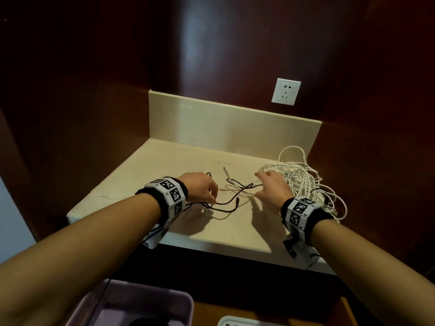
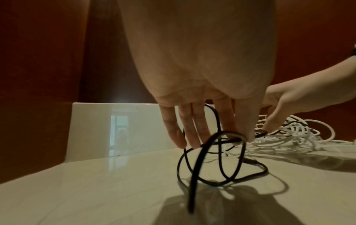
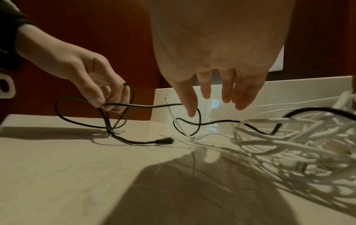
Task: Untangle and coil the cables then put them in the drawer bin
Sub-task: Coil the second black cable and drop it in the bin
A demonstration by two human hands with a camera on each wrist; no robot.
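Your left hand [image 1: 200,188] is pinching a thin black cable [image 1: 226,203] between thumb and fingertip, with a couple of loose loops hanging off it near the front left of the pale stone countertop [image 1: 146,165]. Your right hand [image 1: 273,188] is just hovering with fingers relaxed and spread, holding nothing, right at the edge of the tangled pile of white cables [image 1: 306,180] by the right edge.

The bit that matters: the black cable runs left to right from your pinch, across the middle of the counter, and dives into the white pile, so its far end is on the right-hand side. I reckon your right hand is the nearer one to work it loose while the left holds.

The lavender plastic drawer bin [image 1: 131,300] sits below the front edge, closer to your left arm.
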